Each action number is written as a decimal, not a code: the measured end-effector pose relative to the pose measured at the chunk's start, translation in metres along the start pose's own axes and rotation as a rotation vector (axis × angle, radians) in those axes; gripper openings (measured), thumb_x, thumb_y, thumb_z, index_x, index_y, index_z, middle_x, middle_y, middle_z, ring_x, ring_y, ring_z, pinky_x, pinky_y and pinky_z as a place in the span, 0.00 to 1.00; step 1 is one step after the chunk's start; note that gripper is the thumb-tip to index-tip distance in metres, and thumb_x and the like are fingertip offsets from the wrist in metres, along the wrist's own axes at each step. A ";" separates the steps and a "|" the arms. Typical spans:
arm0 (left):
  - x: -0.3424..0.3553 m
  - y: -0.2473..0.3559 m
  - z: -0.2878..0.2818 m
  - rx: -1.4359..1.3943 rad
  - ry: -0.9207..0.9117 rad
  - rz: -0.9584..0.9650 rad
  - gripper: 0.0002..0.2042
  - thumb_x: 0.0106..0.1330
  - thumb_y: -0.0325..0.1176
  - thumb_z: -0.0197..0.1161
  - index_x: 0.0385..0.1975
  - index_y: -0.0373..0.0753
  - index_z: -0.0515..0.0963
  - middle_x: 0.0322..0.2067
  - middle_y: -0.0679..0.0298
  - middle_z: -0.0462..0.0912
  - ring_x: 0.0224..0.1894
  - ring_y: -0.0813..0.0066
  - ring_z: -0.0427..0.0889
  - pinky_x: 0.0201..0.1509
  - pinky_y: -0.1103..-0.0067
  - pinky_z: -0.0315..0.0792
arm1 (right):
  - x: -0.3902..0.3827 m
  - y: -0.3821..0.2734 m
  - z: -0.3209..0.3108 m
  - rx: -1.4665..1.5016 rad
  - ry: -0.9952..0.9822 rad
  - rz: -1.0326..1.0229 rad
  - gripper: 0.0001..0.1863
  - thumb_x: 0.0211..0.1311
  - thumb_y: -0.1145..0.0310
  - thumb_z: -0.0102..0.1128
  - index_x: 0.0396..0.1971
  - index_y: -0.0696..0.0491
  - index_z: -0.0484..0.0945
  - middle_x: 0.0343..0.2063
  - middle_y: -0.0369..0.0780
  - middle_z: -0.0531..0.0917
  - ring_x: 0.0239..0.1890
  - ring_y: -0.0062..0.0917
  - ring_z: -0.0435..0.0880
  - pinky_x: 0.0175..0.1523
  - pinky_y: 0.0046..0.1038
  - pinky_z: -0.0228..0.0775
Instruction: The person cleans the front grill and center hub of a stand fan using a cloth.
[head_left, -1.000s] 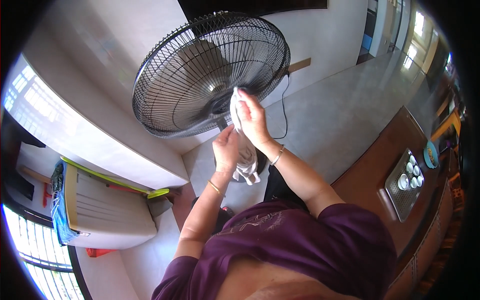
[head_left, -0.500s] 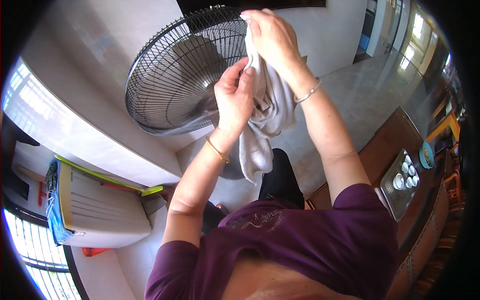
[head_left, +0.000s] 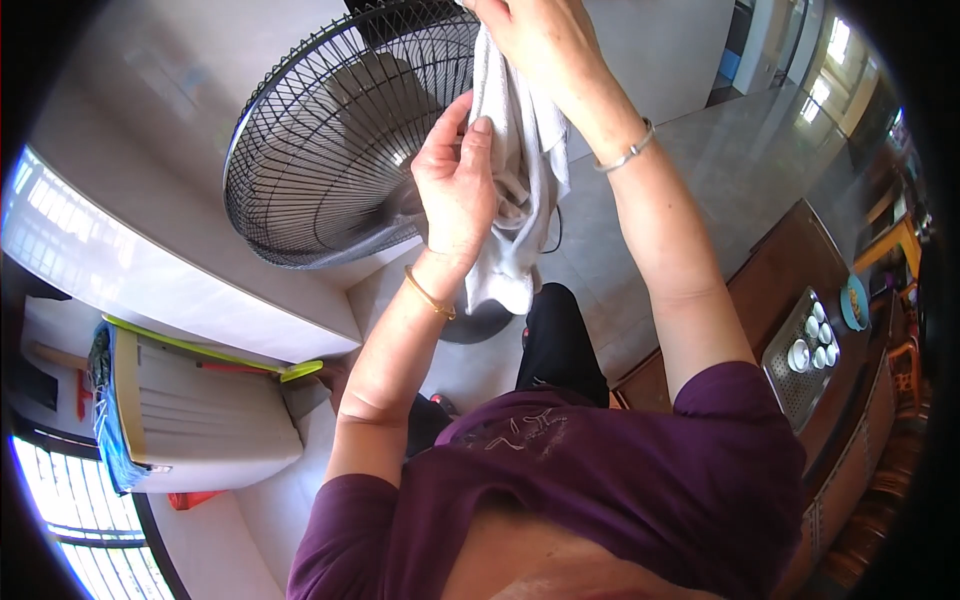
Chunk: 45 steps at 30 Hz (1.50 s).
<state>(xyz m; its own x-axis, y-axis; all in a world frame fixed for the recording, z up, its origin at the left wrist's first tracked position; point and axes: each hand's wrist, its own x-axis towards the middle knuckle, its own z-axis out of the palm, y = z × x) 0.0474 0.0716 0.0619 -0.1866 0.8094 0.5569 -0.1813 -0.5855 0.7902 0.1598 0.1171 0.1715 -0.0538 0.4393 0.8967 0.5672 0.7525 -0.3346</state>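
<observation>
A black standing fan (head_left: 320,130) with a wire cage fills the upper middle, its round base (head_left: 470,328) partly hidden on the floor. A white cloth (head_left: 505,220) hangs in folds in front of the cage's right side. My right hand (head_left: 530,40), cut off by the top edge, grips the top of the cloth at the cage. Lower and to the left, my left hand (head_left: 455,180) has its fingers closed on the cloth's left edge, close against the cage.
A brown table (head_left: 775,250) at right holds a metal tray (head_left: 795,395) with several white cups and a blue bowl (head_left: 854,300). At left stand a light bin-like box (head_left: 215,430) and a yellow-green long-handled tool (head_left: 300,368). A white wall ledge (head_left: 200,280) curves beside the fan.
Both hands have risen from the fan's middle toward its upper right, lifting the cloth. In the last half second my right hand has moved further up, partly out of the picture.
</observation>
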 end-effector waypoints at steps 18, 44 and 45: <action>-0.004 -0.024 -0.023 0.482 0.021 0.477 0.22 0.55 0.14 0.48 0.50 0.35 0.75 0.34 0.55 0.79 0.34 0.68 0.78 0.42 0.78 0.72 | -0.063 -0.010 0.031 -0.289 0.185 -0.048 0.17 0.54 0.75 0.53 0.45 0.60 0.76 0.29 0.47 0.76 0.33 0.41 0.77 0.37 0.37 0.72; -0.028 -0.056 -0.059 0.770 -0.014 0.425 0.15 0.58 0.18 0.54 0.46 0.33 0.77 0.26 0.56 0.74 0.25 0.64 0.77 0.30 0.74 0.73 | -0.123 0.028 0.092 -0.188 0.348 -0.200 0.26 0.55 0.75 0.60 0.56 0.60 0.68 0.32 0.42 0.74 0.31 0.30 0.77 0.34 0.27 0.74; -0.029 -0.057 -0.060 0.774 -0.021 0.435 0.16 0.58 0.18 0.54 0.46 0.33 0.77 0.26 0.56 0.74 0.25 0.64 0.76 0.30 0.74 0.73 | -0.126 0.027 0.093 -0.162 0.321 -0.152 0.24 0.57 0.76 0.59 0.55 0.61 0.69 0.35 0.45 0.75 0.35 0.33 0.78 0.38 0.29 0.74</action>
<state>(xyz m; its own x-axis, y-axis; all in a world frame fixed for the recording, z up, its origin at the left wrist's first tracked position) 0.0051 0.0785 -0.0144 -0.0673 0.5279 0.8466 0.6066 -0.6521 0.4548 0.1057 0.1275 0.0228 0.0981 0.1341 0.9861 0.6963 0.6987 -0.1643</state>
